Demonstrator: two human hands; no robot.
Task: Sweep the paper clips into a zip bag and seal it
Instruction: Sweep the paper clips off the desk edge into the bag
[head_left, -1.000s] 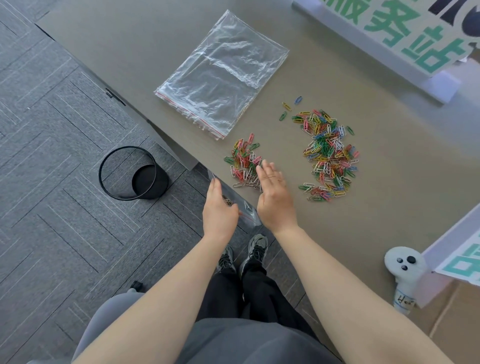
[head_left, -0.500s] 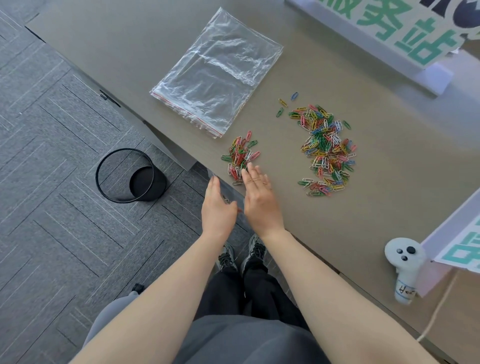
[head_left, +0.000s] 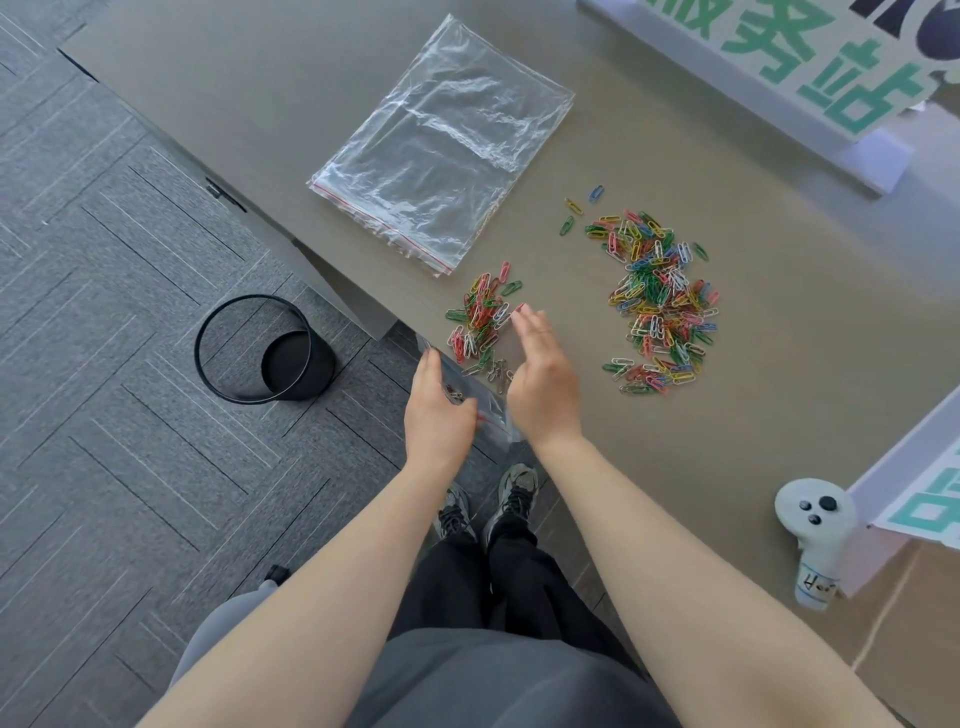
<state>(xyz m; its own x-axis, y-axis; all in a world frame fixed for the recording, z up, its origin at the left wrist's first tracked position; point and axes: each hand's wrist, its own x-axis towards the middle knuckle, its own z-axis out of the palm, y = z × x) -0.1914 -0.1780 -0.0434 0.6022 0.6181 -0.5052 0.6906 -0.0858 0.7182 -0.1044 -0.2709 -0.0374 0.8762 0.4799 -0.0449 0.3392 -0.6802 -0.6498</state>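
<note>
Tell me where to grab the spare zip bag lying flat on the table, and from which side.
Pinch the spare zip bag at its near corner by the red zip line, coming from the table edge side. It lies flat, so probably only an edge can be lifted, and that corner sits closest to the right hand.

A matte grey-brown rectangular table fills the right side, its edge running diagonally. Below lies grey carpet-tile flooring laid in a striped herringbone pattern. A black round wire-rimmed wastebasket stands on the carpet near the table's corner. White sign boards with green characters stand along the table's far edge.
</note>
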